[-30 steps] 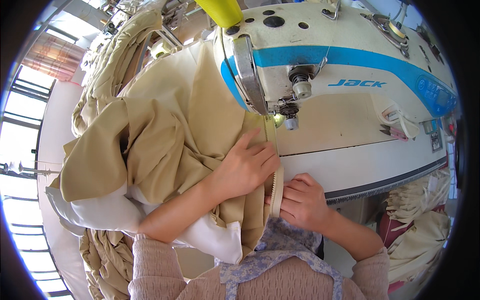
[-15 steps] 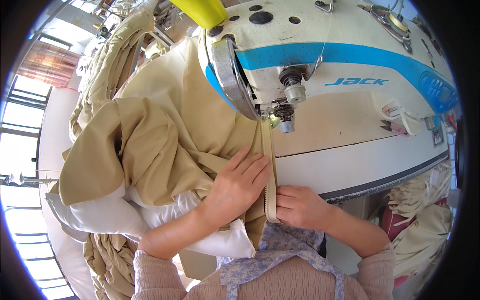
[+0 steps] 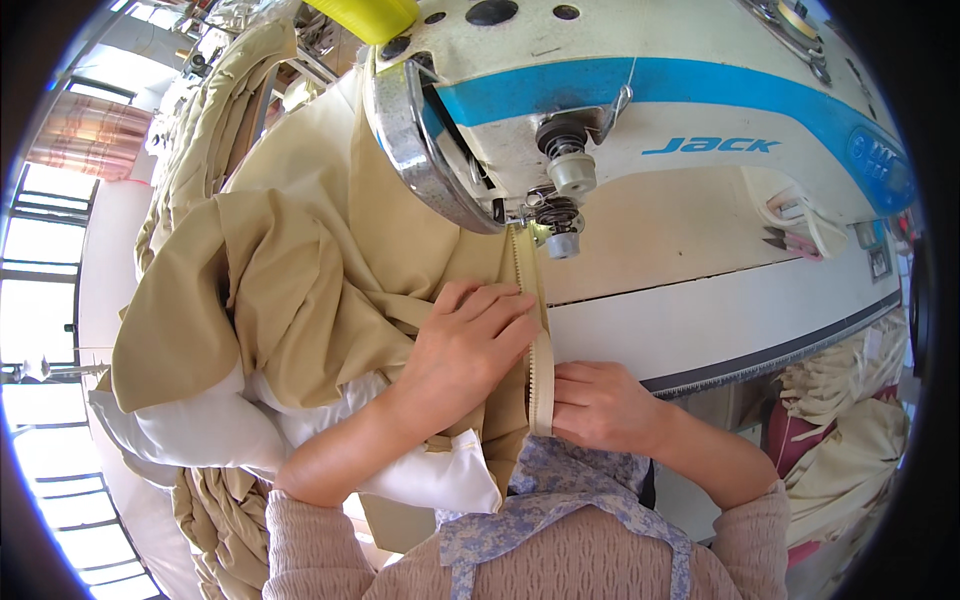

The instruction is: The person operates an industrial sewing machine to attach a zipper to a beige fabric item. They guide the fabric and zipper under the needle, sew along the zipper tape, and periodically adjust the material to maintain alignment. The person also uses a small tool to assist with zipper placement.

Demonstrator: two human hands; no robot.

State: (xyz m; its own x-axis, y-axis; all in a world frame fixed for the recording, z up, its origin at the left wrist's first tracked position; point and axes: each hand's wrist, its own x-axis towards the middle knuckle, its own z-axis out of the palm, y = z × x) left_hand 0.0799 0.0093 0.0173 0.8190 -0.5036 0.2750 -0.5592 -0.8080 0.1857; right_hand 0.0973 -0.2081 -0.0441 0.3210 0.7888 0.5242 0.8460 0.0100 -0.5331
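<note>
My left hand (image 3: 468,335) lies over tan fabric (image 3: 290,270), fingers lightly bent and tips at the edge of a cream zipper tape (image 3: 540,375). Its thumb is hidden. To its right, my right hand (image 3: 600,405) is closed on the zipper tape's near end, gripping it between fingers I see only from the back. The tape runs from there up to the presser foot area of a white and blue sewing machine (image 3: 660,110). The needle and foot are mostly hidden by the machine's head. White lining (image 3: 440,480) shows beneath the tan fabric, under my left forearm.
Small snips (image 3: 790,243) lie by a white holder at the machine's right. A ruler strip (image 3: 770,358) follows the table's front edge. A yellow container (image 3: 375,15) stands on top of the machine. More tan fabric hangs at left; pale cloth (image 3: 850,450) is piled at right.
The view has shifted a little, so the machine sits slightly farther left and higher. My left fingers are more bent at the tape. My right hand keeps its hold on the tape.
</note>
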